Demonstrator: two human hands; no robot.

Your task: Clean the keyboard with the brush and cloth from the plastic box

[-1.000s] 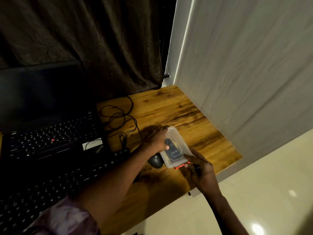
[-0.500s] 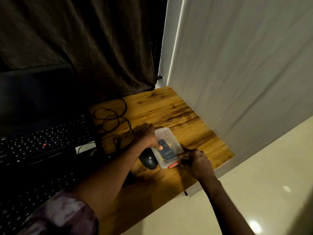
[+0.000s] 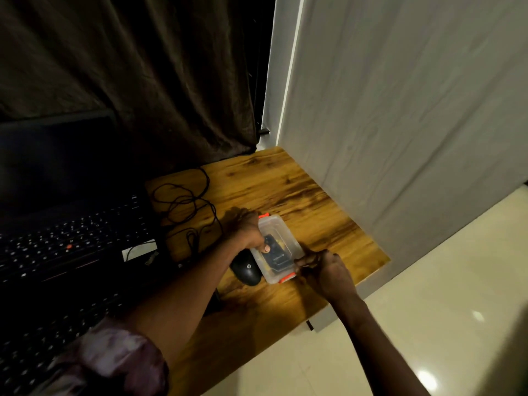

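A small clear plastic box with orange clips lies lid-on upon the wooden desk; dark contents show through the lid. My left hand grips the box's left side, thumb on the lid. My right hand has its fingers curled at the box's near right corner, by an orange clip. A black external keyboard lies at the lower left, mostly in shadow. The brush and cloth cannot be told apart inside the box.
A black mouse sits touching the box's left near side. An open laptop stands behind the keyboard. Tangled black cables lie on the desk. A pale sheet hangs at the right, a dark curtain behind.
My right hand has moved from the box's near end up to its near right corner and curled its fingers. The left hand has stayed gripping the box.
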